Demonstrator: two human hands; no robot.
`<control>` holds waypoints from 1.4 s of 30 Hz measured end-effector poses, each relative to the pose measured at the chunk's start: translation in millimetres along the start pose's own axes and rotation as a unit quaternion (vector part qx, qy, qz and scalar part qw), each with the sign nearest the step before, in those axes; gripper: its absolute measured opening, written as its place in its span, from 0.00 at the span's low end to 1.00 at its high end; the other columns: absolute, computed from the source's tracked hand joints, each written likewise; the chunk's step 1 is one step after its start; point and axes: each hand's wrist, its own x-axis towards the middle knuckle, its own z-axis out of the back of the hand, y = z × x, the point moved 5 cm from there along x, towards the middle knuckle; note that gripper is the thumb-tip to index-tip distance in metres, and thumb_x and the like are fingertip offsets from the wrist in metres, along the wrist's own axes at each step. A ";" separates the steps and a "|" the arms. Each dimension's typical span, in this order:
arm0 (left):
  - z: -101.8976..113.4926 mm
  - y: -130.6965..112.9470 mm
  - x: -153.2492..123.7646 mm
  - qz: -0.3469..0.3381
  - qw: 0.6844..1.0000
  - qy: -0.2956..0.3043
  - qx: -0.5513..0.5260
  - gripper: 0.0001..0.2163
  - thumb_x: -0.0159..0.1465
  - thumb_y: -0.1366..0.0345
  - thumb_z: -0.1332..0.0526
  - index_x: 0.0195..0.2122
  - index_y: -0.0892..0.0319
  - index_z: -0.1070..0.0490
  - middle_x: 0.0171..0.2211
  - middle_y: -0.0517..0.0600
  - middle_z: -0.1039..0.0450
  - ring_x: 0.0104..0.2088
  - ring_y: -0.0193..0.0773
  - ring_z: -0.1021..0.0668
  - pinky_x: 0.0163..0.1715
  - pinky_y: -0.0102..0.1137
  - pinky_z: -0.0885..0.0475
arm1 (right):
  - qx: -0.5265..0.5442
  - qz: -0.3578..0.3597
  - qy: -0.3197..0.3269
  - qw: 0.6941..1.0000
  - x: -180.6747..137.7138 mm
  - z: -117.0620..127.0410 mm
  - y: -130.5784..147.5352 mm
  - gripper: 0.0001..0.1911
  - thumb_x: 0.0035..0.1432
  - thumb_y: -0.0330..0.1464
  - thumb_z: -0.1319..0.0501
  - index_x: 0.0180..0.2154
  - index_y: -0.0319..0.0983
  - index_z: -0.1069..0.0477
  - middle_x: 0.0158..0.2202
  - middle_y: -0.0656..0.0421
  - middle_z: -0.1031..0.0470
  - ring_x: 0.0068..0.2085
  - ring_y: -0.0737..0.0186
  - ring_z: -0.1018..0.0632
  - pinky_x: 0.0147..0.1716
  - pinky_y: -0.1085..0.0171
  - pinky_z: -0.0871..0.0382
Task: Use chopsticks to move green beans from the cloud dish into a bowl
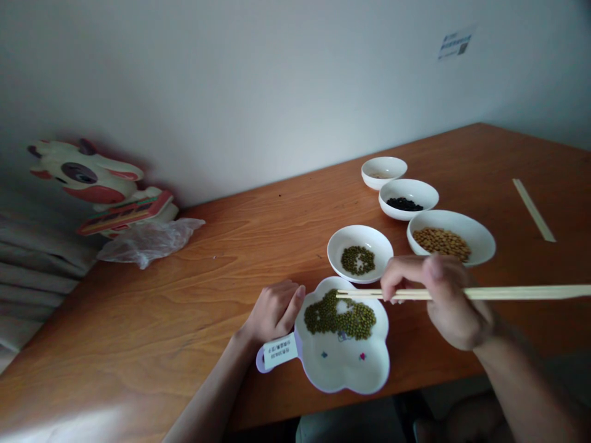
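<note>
My right hand (446, 301) is closed around a pair of light wooden chopsticks (517, 293). Their tips are close together, above green mung beans (339, 317) in a white flower-shaped dish (341, 375) with a lilac rim. The dish's short handle (280, 352) points left and carries a paper label with writing. My left hand (276, 312) rests on the table at the dish's left edge, fingers curled, thumb by the rim; the inside of that hand is hidden. Just behind the dish stands a white bowl (336, 249) with more mung beans.
Farther back are bowls of tan beans (441, 242), black beans (405, 203) and pale contents (381, 175). A paper-like strip (534, 210) lies at right. At left, a cow toy (99, 178) stands by crumpled clear plastic (154, 241). The wooden table (184, 314) meets a wall.
</note>
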 end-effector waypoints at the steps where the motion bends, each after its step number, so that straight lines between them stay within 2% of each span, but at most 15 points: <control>1: 0.2 0.0 0.0 0.000 1.000 -0.001 0.001 0.22 0.80 0.60 0.57 0.28 0.56 0.41 0.25 0.47 0.35 0.26 0.36 0.32 0.31 0.35 0.36 | -0.004 0.001 -0.031 1.000 -1.1 6.7 -0.2 0.40 0.75 0.56 0.63 0.32 0.43 0.23 0.29 0.55 0.23 0.32 0.55 0.23 0.33 0.56 0.34; 5: 0.6 -1.0 0.4 0.000 1.000 -0.002 0.005 0.21 0.80 0.60 0.57 0.28 0.56 0.40 0.25 0.47 0.35 0.26 0.35 0.32 0.31 0.34 0.36 | -0.055 -0.037 -0.157 0.985 -5.0 32.8 -2.4 0.41 0.74 0.58 0.64 0.30 0.45 0.22 0.28 0.53 0.23 0.33 0.52 0.25 0.34 0.54 0.36; 7: 0.9 -1.8 0.8 -0.002 1.000 -0.002 0.004 0.21 0.80 0.60 0.57 0.28 0.56 0.41 0.25 0.47 0.36 0.26 0.35 0.32 0.31 0.34 0.36 | -0.061 -0.050 -0.171 0.982 -6.2 39.4 -2.6 0.40 0.74 0.59 0.63 0.31 0.45 0.22 0.28 0.54 0.24 0.32 0.53 0.26 0.33 0.54 0.37; 10: 1.1 -2.6 1.2 -0.005 1.000 -0.002 0.005 0.21 0.81 0.60 0.57 0.28 0.56 0.40 0.25 0.47 0.35 0.26 0.35 0.32 0.31 0.34 0.36 | -0.030 -0.051 -0.124 0.991 -7.7 39.2 -1.2 0.42 0.73 0.60 0.65 0.32 0.45 0.22 0.29 0.54 0.24 0.33 0.53 0.25 0.34 0.55 0.36; 15: 0.4 -1.4 0.9 -0.002 1.000 0.000 0.010 0.22 0.80 0.60 0.57 0.28 0.56 0.40 0.25 0.47 0.35 0.26 0.36 0.32 0.31 0.35 0.37 | -0.033 -0.065 0.043 0.996 -7.3 17.0 1.1 0.40 0.74 0.58 0.62 0.30 0.43 0.24 0.28 0.57 0.24 0.30 0.58 0.24 0.32 0.58 0.34; 19: 0.3 -1.1 0.2 0.001 1.000 -0.002 -0.003 0.21 0.80 0.61 0.57 0.28 0.56 0.42 0.25 0.47 0.36 0.26 0.36 0.32 0.31 0.35 0.37 | -0.039 -0.084 0.092 0.991 -3.5 2.8 -1.5 0.34 0.77 0.54 0.60 0.32 0.43 0.26 0.29 0.58 0.23 0.31 0.60 0.23 0.32 0.60 0.33; 26: 0.1 -0.8 0.1 0.009 1.000 0.005 -0.009 0.20 0.80 0.61 0.57 0.28 0.56 0.42 0.26 0.47 0.36 0.27 0.36 0.32 0.32 0.34 0.37 | -0.051 -0.091 0.121 0.987 -1.4 -7.4 -3.8 0.32 0.78 0.51 0.59 0.32 0.42 0.29 0.27 0.60 0.27 0.29 0.62 0.27 0.32 0.61 0.35; 32: 0.3 -0.6 -0.3 0.012 1.000 0.006 -0.016 0.20 0.80 0.61 0.56 0.28 0.56 0.42 0.26 0.47 0.36 0.27 0.36 0.33 0.32 0.34 0.38 | -0.044 -0.102 0.128 0.986 -2.9 -10.6 -7.1 0.31 0.78 0.51 0.58 0.33 0.41 0.28 0.31 0.59 0.24 0.32 0.61 0.24 0.34 0.61 0.34; 42: -0.9 0.2 -0.4 0.013 1.000 0.005 -0.016 0.21 0.80 0.61 0.57 0.28 0.56 0.42 0.26 0.46 0.37 0.27 0.36 0.33 0.32 0.34 0.39 | -0.056 -0.090 0.122 0.987 -2.0 -7.9 -4.1 0.34 0.78 0.53 0.60 0.31 0.41 0.28 0.29 0.61 0.25 0.31 0.64 0.25 0.34 0.62 0.35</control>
